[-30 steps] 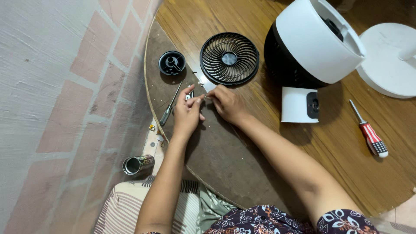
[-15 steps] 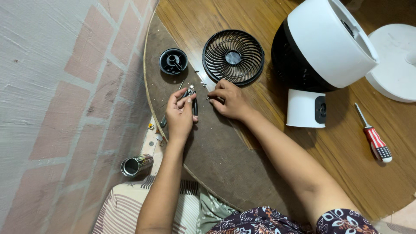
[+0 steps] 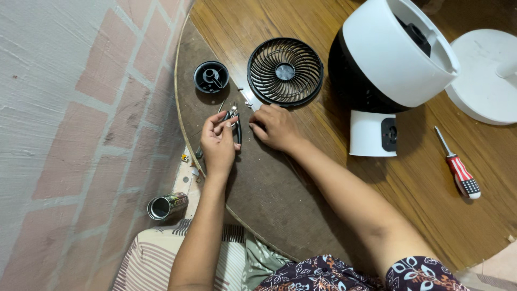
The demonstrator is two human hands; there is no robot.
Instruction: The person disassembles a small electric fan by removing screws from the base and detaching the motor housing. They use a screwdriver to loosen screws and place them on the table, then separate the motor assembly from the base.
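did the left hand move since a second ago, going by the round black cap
Yes. The left hand, gripping small black pliers, has drifted left: earlier it sat right of the round black cap, now it lies almost directly below it.

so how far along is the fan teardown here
Done: the round black fan grille is off and lies flat on the wooden table, apart from the white fan housing; a small black round cap sits beside it. In hand: the left hand holds small black pliers, and the right hand rests on the table beside them. The housing looks otherwise unopened.
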